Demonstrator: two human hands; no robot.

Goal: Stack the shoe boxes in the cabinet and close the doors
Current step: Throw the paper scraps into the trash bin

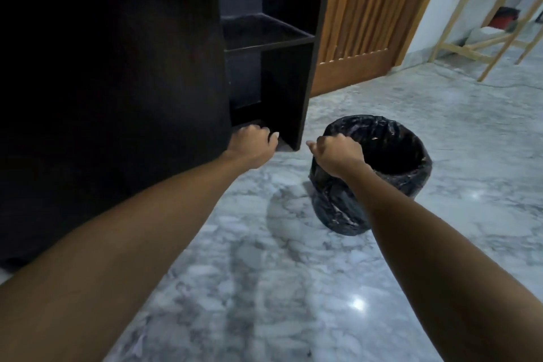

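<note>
The cabinet (273,47) is black and stands on the marble floor (264,288), occupying the left and upper centre of the view. A dark cabinet door (111,82) fills the left side and stands open, exposing the interior. One shelf (264,32) divides the visible interior into an upper and a lower compartment. Both compartments appear dark; no shoe boxes can be seen in this view.

The left hand (254,144) is at the bottom front edge of the cabinet, beside the lower edge of the door. Its fingers are curled loosely. Whether it touches the cabinet or the door cannot be determined.

The right hand (338,153) is in front of the near rim of a bin (396,161) lined with a black plastic bag. Its fingers are curled into a loose fist with nothing visible inside. Contact with the liner cannot be determined.

The bin stands on the floor just right of the cabinet's right side panel. A wooden door (367,23) stands behind the cabinet. A wooden frame (482,47) stands at the upper right corner of the floor.
</note>
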